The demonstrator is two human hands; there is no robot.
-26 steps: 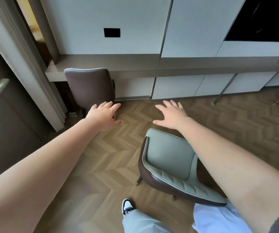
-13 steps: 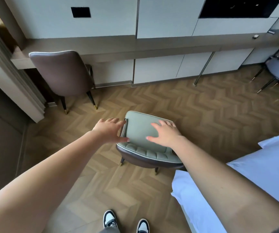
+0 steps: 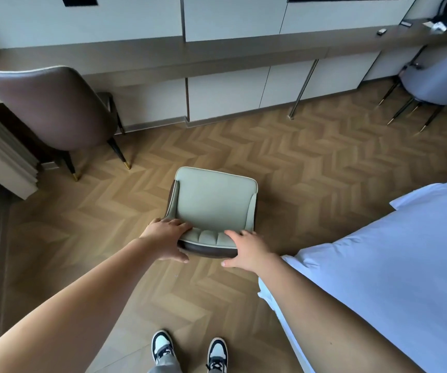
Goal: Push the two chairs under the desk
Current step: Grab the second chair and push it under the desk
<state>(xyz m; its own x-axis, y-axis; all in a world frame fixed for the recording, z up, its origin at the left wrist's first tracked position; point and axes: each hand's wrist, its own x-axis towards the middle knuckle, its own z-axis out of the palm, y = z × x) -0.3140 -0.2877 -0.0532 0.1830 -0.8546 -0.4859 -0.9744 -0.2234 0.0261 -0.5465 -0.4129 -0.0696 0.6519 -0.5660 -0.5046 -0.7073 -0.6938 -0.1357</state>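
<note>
A chair with a pale green seat (image 3: 213, 200) and brown shell stands on the floor in front of me, its seat facing the desk. My left hand (image 3: 167, 239) grips the left end of its backrest top. My right hand (image 3: 246, 250) grips the right end. A long brown desk (image 3: 217, 53) runs along the far wall. A second chair with a brown back (image 3: 55, 109) stands at the desk's left end, its seat tucked under the desktop.
A bed with white sheets (image 3: 391, 265) lies close on my right. A third, grey chair (image 3: 437, 76) stands at the desk's far right. A thin metal desk leg (image 3: 303, 90) meets the floor right of centre. Herringbone wood floor (image 3: 284, 157) separates the green chair from the desk.
I have stepped back, and the view has swung right. Both hands came down from hovering over the seat onto the top of the green chair's backrest and closed on it.
</note>
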